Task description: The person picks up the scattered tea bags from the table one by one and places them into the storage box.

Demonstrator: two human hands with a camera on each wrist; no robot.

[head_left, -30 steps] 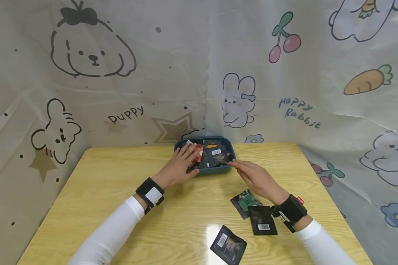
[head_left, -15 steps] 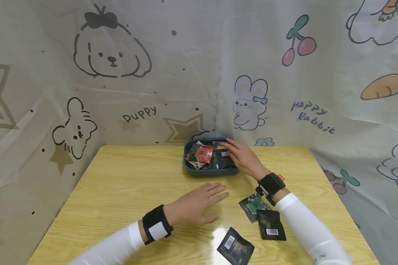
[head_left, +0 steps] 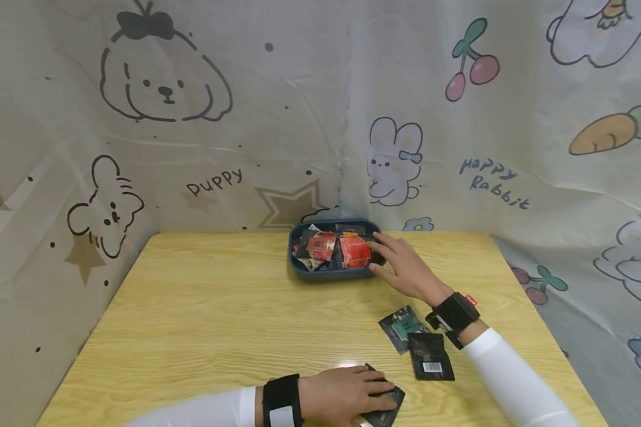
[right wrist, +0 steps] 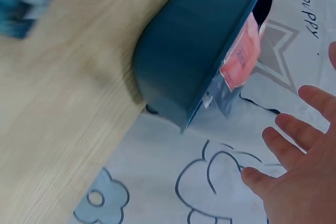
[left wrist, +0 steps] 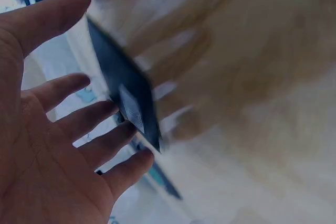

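A blue-grey plastic bin (head_left: 320,276) stands at the table's back edge, holding several small packets. On the right of its contents lies a red-faced packet (head_left: 355,252); another red-fronted packet (head_left: 320,245) is to its left. My right hand (head_left: 406,270) hovers at the bin's right rim, fingers spread and holding nothing, as the right wrist view also shows. Near the front, my left hand (head_left: 349,394) lies over a black packet (head_left: 387,409), covering much of it. Its fingers are extended; whether they touch the packet is unclear.
To the right lie a black packet with a barcode label (head_left: 431,356) and, partly under it, a green-fronted packet (head_left: 403,326). A printed cloth (head_left: 213,130) hangs behind and around the wooden table (head_left: 208,314).
My left hand has come down toward the front, over the black packet. The right hand has drawn back slightly from the bin, and a red-faced packet now shows on its right side.
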